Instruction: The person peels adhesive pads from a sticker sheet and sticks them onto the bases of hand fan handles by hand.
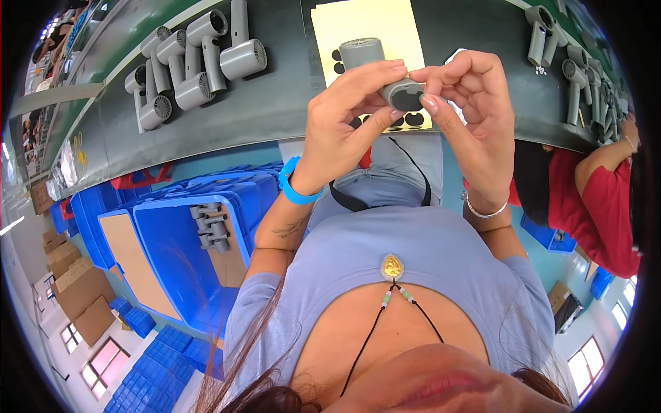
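Observation:
A grey hair dryer housing [361, 52] is held above the worktable, its handle end turned toward me. My left hand [348, 117] grips the handle, fingers over the top and thumb below. A dark oval sticker [405, 98] covers most of the handle's end face. With thumb and index finger, my right hand [478, 113] pinches the right side of that end, the thumb tip at the sticker's edge. Beneath lies a yellow sheet [411, 31] bearing several black round stickers [414, 119]. Part of the sheet is hidden by my hands and the housing.
Several grey hair dryer housings [244, 60] lie on the dark table [289, 103] to the left, more [577, 72] to the right. Blue bins [148, 227] stand below left, one containing grey parts [212, 227]. A co-worker in a red sleeve [606, 206] is at the right.

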{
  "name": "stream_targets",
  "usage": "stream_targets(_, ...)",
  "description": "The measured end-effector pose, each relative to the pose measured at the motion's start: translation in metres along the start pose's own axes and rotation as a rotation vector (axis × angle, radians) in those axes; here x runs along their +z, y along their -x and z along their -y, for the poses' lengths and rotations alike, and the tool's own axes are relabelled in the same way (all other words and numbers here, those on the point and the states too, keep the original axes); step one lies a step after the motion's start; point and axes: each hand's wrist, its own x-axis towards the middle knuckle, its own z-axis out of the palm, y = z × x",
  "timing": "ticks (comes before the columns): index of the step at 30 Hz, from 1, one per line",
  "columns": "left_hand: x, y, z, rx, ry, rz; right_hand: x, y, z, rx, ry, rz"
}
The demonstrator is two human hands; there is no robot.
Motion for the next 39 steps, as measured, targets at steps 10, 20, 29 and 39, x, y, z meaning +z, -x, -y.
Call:
stream_targets(10, 0.0016, 0.0, 0.0039, 0.0, 0.023, 0.0, -0.0036, -0.0012, 0.0025, 0.029, 0.057, 0.015)
stream_targets(20, 0.0027, -0.0012, 0.0027, 0.008, 0.009, 0.018, -0.007, -0.0026, 0.005, 0.046, 0.06, 0.024)
stream_targets(29, 0.0038, -0.0002, 0.0009, -0.014, 0.004, 0.023, -0.0065, -0.0022, 0.0049, 0.042, 0.115, 0.019)
stream_targets(39, 0.0076, -0.0002, -0.0047, -0.003, 0.042, 0.026, -0.0025, -0.0014, 0.0076, 0.014, 0.188, 0.002)
